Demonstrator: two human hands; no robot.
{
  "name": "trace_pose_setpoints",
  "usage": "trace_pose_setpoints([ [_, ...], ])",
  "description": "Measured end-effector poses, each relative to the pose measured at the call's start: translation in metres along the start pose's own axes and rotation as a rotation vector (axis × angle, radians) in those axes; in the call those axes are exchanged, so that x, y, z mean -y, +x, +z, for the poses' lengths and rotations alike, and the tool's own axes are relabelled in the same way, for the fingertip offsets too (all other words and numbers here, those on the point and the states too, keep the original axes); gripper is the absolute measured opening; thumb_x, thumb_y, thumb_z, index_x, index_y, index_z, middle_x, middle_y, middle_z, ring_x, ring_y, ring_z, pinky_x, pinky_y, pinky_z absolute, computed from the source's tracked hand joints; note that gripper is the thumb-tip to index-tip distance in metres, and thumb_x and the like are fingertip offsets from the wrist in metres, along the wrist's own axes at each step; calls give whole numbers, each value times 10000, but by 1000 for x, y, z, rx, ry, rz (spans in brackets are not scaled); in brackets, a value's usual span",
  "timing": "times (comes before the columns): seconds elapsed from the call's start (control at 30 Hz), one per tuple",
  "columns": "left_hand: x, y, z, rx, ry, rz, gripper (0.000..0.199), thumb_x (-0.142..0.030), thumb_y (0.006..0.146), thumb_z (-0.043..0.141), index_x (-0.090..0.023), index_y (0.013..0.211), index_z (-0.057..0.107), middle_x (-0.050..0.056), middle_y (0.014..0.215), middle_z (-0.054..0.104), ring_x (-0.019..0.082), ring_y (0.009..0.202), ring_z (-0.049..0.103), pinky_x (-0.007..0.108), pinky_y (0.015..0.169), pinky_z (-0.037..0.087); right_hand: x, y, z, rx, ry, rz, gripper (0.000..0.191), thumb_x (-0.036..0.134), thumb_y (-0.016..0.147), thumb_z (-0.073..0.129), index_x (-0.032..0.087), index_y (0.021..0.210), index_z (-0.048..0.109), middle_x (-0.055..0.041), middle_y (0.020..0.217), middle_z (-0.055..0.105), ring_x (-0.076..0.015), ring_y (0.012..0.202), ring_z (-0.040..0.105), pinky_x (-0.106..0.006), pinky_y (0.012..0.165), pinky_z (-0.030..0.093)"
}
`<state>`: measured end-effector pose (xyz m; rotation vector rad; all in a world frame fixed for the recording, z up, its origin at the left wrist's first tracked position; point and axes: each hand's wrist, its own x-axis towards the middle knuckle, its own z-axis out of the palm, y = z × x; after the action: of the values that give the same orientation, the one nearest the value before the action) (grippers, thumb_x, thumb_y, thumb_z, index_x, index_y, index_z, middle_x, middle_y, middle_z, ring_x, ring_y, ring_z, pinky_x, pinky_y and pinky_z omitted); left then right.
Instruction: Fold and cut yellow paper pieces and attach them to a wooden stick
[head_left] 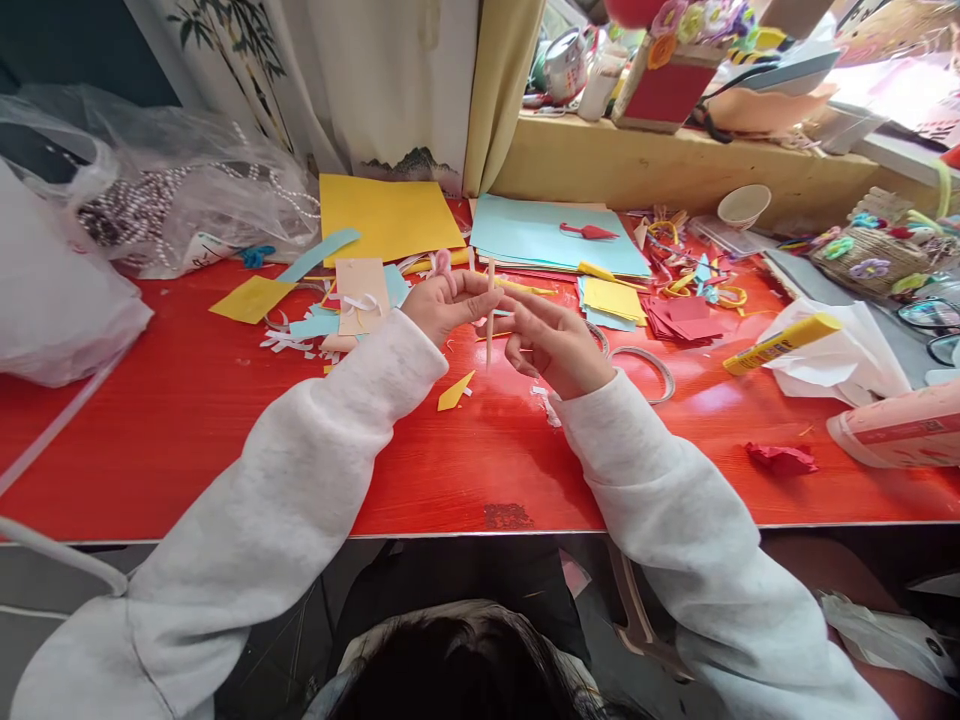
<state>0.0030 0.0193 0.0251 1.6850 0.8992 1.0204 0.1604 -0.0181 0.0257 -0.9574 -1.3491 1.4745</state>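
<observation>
In front of me, over the red table (465, 470), my left hand (446, 308) pinches a narrow pale pink strip (490, 345), which stands upright between its thumb and fingers. My right hand (559, 350) meets it from the other side, its fingertips closed on the strip as well. Whether the strip is paper or a thin stick, I cannot tell. A fuzzy pink loop (442, 263) shows at the fingers of the left hand. Just below the hands lies a small pointed yellow paper piece (455, 391). White scraps (541, 395) lie under my right wrist.
Yellow sheets (390, 215) and light blue sheets (532, 230) lie at the back. Red paper squares (682, 318), a tape ring (660, 375) and a yellow glue stick (782, 344) are to the right. Plastic bags (60, 290) stand left; a pink bottle (900, 425) lies right.
</observation>
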Motion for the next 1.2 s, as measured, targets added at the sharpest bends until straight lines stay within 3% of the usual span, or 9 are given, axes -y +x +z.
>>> trace_pose_setpoints([
  [0.17, -9, -1, 1, -35, 79, -57, 227, -361, 782, 601, -143, 846, 592, 2, 729, 607, 117, 741, 610, 259, 705, 499, -1, -1, 2, -10, -36, 31, 606, 341, 608, 757, 191, 1149, 529, 15, 666, 639, -33, 405, 309, -224, 380, 193],
  [0.4, -11, -1, -1, -171, 120, -72, 237, -388, 765, 606, -156, 718, 587, -14, 621, 533, 97, 655, 542, 264, 679, 483, 3, -4, 3, -20, -93, 33, 310, 342, 643, 729, 151, 853, 606, -9, 667, 652, -38, 422, 370, -216, 395, 270],
  [0.6, -4, -3, 0, -138, 124, -46, 285, -326, 702, 661, -158, 540, 497, -42, 516, 396, 79, 589, 449, 270, 693, 438, -1, -5, 5, 73, -215, 12, 281, 415, 703, 681, 154, 749, 586, -16, 635, 645, -43, 389, 408, -215, 381, 310],
  [0.77, -1, -1, 1, -74, 173, -29, 322, -335, 681, 677, -146, 500, 490, -48, 495, 427, 64, 553, 406, 272, 703, 405, -1, -6, 5, 79, -234, 29, 246, 362, 726, 660, 129, 757, 585, -37, 635, 657, -44, 372, 430, -205, 363, 329],
  [0.93, -3, -2, 1, -71, 207, -29, 328, -290, 649, 694, -144, 467, 464, -49, 469, 434, 65, 544, 403, 247, 625, 365, -7, -4, 5, 108, -252, 24, 303, 395, 756, 621, 128, 899, 605, -25, 619, 660, -56, 360, 444, -203, 338, 335],
  [1.1, -4, -2, -1, 30, 114, -29, 308, -330, 676, 661, -140, 483, 514, -35, 488, 509, 60, 547, 424, 263, 709, 383, -6, -5, 5, 114, -290, 26, 306, 420, 741, 633, 116, 758, 602, -38, 605, 657, -49, 355, 434, -200, 342, 342],
  [1.2, -3, -2, -1, 25, 22, -122, 358, -376, 652, 674, -139, 457, 490, -16, 491, 517, 66, 540, 436, 252, 640, 381, -3, -6, 4, 119, -318, 24, 306, 419, 746, 628, 114, 735, 607, -40, 613, 654, -51, 363, 440, -201, 355, 352],
])
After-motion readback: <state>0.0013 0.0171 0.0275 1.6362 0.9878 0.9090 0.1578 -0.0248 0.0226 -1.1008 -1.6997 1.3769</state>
